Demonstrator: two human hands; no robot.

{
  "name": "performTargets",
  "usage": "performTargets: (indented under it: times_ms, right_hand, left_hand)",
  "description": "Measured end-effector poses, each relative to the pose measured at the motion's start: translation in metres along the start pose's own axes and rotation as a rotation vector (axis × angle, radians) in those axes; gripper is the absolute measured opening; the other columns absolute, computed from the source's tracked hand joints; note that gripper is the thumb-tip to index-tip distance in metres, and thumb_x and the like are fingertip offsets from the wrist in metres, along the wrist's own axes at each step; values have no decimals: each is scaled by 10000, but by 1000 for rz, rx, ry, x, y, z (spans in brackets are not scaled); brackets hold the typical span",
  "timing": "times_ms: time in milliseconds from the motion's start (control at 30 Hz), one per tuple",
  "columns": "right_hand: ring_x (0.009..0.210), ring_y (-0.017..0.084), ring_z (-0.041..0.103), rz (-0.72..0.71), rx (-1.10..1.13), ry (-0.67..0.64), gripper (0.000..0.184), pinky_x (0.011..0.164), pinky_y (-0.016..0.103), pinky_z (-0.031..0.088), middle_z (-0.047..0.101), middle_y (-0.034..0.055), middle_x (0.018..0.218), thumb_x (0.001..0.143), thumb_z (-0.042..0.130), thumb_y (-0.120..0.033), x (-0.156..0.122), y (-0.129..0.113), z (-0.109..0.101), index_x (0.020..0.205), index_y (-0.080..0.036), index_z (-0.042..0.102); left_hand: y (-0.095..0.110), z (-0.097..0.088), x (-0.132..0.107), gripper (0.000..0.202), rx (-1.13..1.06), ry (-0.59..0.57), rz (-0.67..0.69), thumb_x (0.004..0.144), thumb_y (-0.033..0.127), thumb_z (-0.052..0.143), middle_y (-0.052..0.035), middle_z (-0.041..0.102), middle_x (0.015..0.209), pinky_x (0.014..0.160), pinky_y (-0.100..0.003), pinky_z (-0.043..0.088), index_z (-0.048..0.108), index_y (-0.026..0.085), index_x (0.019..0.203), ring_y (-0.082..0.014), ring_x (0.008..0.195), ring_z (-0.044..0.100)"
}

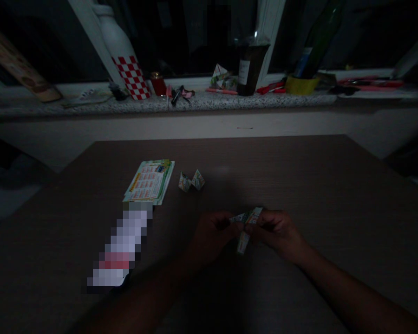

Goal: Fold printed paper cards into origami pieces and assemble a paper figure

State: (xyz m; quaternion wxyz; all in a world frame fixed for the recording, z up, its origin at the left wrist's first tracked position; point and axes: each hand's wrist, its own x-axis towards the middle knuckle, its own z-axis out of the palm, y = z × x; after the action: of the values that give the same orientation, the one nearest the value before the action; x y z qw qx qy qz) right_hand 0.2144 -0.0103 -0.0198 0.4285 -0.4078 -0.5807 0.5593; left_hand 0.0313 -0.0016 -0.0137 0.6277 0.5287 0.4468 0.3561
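Observation:
Between both hands, above the middle of the table, is a folded strip of printed paper point(244, 242) with one long arm pointing down and shorter parts at the top. My left hand point(212, 234) pinches its left side between thumb and fingers. On the other side, my right hand point(278, 232) grips it the same way, the two thumbs almost meeting at its centre. Beyond the left hand a finished-looking folded paper piece point(191, 181) with two pointed ends stands on the table. The room is dim, so the finer folds are hard to make out.
Left of the hands lies a stack of printed paper sheets point(148, 182), with a phone point(120, 246), its screen blurred out, just below. Behind the brown table point(282, 162), a stone windowsill point(202, 104) carries a checkered bottle point(130, 76), a dark cup point(249, 67), yellow tape point(301, 86) and pens.

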Motion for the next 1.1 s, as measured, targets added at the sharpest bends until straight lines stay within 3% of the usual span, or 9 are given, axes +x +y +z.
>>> performTargets:
  times_ms: [600, 933, 1100]
  right_hand:
    - [446, 109, 464, 122, 133, -89, 310, 445, 243, 357, 553, -11, 483, 768, 679, -434, -3, -1, 0, 568, -198, 674]
    - [477, 103, 475, 8, 80, -165, 448, 478, 235, 365, 535, -2, 504, 872, 544, -467, -5, 11, 0, 554, -162, 623]
    - [459, 84, 419, -48, -52, -162, 435, 454, 216, 330, 484, -21, 483, 872, 563, -413, -4, 3, -3, 519, -160, 580]
  left_hand:
    - [0, -5, 0, 286, -29, -254, 14, 767, 418, 668, -16, 667, 649, 567, -211, 405, 721, 138, 750, -118, 578, 565]
    - [2, -6, 1, 338, -37, -313, 15, 747, 453, 678, -34, 668, 678, 576, -218, 408, 716, 117, 760, -124, 598, 558]
    - [-1, -9, 3, 324, -3, -288, 28, 729, 442, 697, 8, 581, 582, 526, -200, 355, 693, 120, 694, -92, 529, 474]
